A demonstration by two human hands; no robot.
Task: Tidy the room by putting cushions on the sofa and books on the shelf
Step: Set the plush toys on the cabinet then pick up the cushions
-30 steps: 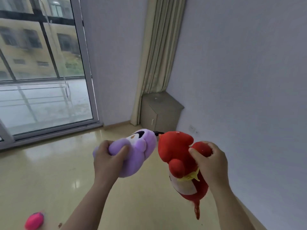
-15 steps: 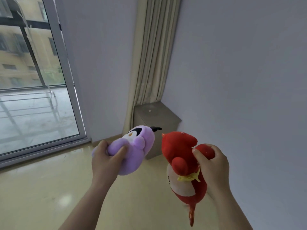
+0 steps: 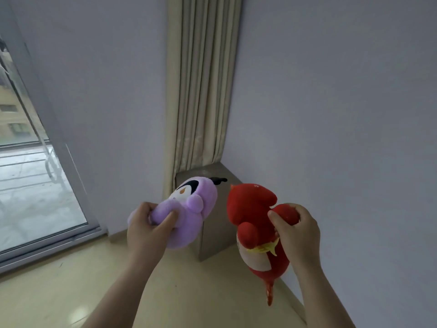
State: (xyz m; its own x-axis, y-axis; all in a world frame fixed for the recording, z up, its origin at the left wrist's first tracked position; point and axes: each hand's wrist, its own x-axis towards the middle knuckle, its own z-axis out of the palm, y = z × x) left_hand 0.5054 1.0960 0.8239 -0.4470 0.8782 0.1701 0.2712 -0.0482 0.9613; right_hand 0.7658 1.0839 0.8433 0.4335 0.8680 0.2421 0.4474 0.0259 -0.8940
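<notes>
My left hand (image 3: 146, 227) grips a purple plush cushion (image 3: 194, 209) with a penguin face, held out in front of me at chest height. Beside it, my right hand (image 3: 296, 235) holds a red plush cushion (image 3: 250, 209) by one rounded limb; its white belly and thin tail hang down. The two plush cushions are close together but apart. No sofa, shelf or book is in view.
A small grey cabinet (image 3: 212, 242) stands in the room's corner just behind the cushions, under a beige curtain (image 3: 201, 86). A glass sliding door (image 3: 28, 181) fills the left side. White walls meet ahead and to the right. Glossy beige floor (image 3: 71, 292) lies below.
The view has turned right and moved nearer the corner; the glass door slid leftward and the cabinet now sits directly behind the cushions. A pink thing on the floor left the view. Both grips are unchanged.
</notes>
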